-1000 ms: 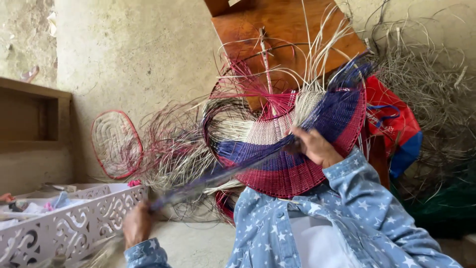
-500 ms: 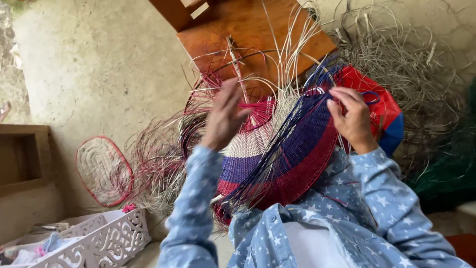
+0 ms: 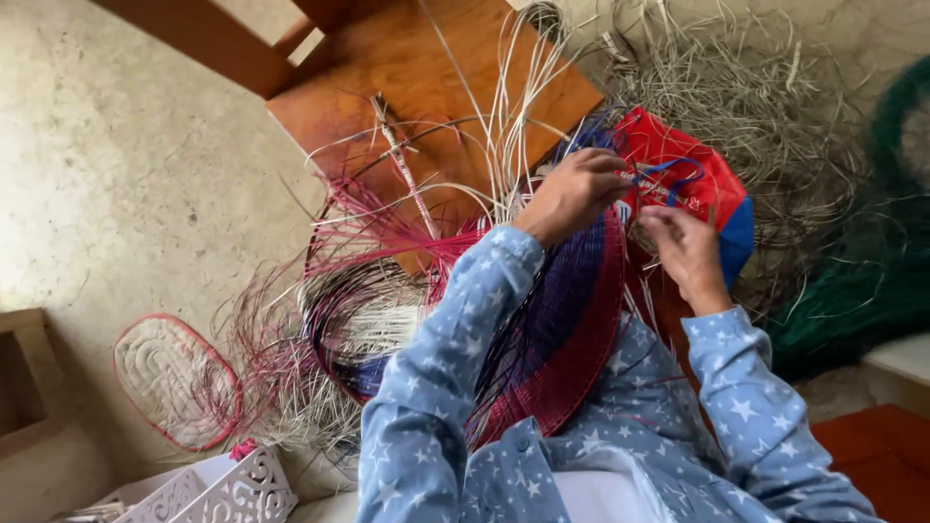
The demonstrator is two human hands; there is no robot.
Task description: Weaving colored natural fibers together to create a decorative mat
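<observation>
A half-woven basket (image 3: 567,339) of red, blue and white strands rests on my lap, its loose strands fanning out to the left and upward. My left hand (image 3: 573,192) pinches blue strands at the basket's upper rim. My right hand (image 3: 686,254) is just to the right of it, with fingers closed on a thin blue strand (image 3: 668,167) that loops over a red and blue bag (image 3: 699,184). Both arms wear blue sleeves with white stars.
A wooden stool (image 3: 426,87) stands behind the basket. A heap of pale strands (image 3: 765,107) lies at upper right, green strands (image 3: 872,252) at far right. An oval woven base (image 3: 174,383) lies on the floor at left, near a white fretwork box (image 3: 232,489).
My left hand has come up from low at the left to the basket's rim beside my right hand. The basket has tilted onto my lap and the view has swung downward.
</observation>
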